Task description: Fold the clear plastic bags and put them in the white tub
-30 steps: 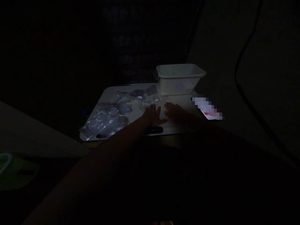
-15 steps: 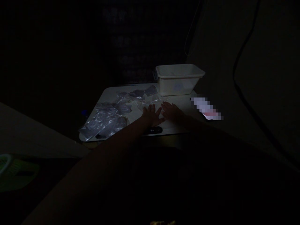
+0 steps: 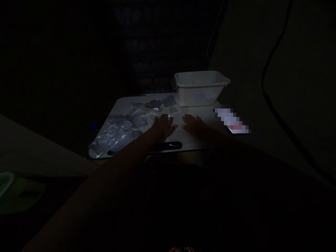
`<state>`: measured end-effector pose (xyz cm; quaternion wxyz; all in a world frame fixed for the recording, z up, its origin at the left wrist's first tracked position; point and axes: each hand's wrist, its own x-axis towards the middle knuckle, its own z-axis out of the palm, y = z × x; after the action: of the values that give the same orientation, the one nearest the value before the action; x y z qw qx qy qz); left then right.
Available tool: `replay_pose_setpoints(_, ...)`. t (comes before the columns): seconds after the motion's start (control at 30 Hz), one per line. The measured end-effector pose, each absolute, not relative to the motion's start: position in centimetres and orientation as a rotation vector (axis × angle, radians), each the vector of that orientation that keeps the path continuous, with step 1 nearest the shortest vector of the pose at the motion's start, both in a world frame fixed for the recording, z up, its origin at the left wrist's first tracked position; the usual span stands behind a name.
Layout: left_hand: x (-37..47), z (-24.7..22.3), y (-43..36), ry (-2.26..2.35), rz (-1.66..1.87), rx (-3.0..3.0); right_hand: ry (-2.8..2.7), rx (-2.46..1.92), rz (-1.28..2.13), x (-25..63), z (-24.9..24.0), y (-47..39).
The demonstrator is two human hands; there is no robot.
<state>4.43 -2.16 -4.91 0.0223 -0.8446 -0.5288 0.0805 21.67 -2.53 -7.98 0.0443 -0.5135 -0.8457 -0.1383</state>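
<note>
1. Head view: the left hand (image 3: 164, 126) is palm down at the middle of the white counter (image 3: 194, 141), its fingers spread apart and nothing seen in its grasp. Its fingertips are at the near edge of the clear plastic (image 3: 118, 133); whether they touch it, I cannot tell.
2. The right hand (image 3: 193, 125) is also open and palm down, just to the right of the left hand with a gap between them. It seems to hold nothing, though shadow hides part of it.
3. The clear plastic lies crumpled across the left side of the counter, with thinner pieces reaching toward the white tub.
4. The white tub (image 3: 201, 96) stands upright at the back right of the counter, beyond the right hand.
5. A dark handle slot (image 3: 170, 145) shows at the counter's front edge, near the left wrist.
6. A bright flat item (image 3: 232, 120), blurred into blocks, is at the right edge of the counter.
7. A green basket (image 3: 22, 196) is at the lower left, and a dark cable (image 3: 265, 91) hangs along the right.
</note>
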Motion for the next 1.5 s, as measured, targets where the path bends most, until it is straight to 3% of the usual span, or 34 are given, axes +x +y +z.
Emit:
replay_pose_setpoints(0.43,4.3,-4.2,-2.0,-1.442,0.1,-2.689,-2.609,-1.58,-0.4,21.8,-7.7,-2.6)
replay_pose_setpoints(0.77,5.3,-5.6,-2.3,-1.564,0.22,-2.696,-2.68,-1.369,-0.32,21.4,-7.3,-2.6)
replay_pose_setpoints(1.27,5.6,-4.3,-3.3,-1.587,0.308,-2.652,-2.607,-1.503,-0.345,21.9,-7.3,-1.7)
replay_pose_setpoints(1.5,5.5,-3.7,-2.8,-1.437,0.141,-2.644,-2.634,-1.528,-0.315,21.5,-7.8,-1.8)
